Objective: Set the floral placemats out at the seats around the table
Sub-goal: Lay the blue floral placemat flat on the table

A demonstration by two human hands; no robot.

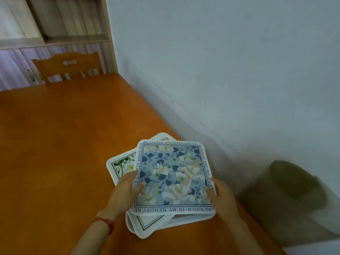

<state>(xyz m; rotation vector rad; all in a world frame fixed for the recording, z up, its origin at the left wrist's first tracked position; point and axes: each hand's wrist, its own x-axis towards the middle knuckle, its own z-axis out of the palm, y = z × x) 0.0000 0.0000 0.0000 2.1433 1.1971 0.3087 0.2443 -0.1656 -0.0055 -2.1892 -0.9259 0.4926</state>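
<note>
Stack: floral placemats lie piled near the table's (64,135) right edge, beside the wall; none is yet set at a seat.
Top mat: blue floral placemat (173,176) sits skewed over a green-leaf placemat (123,163) — the offset judged to leave each mat's edge free for separating.
Left hand (127,190): partly closed, thumb on the printed face, fingers at the blue mat's left border.
Right hand (219,195): partly closed, pinching the right border.
Grip purpose: a two-sided hold, probably to lift the mat flat.
Nearest visible seat: wooden chair (69,68) at the far end — well apart from the stack.
</note>
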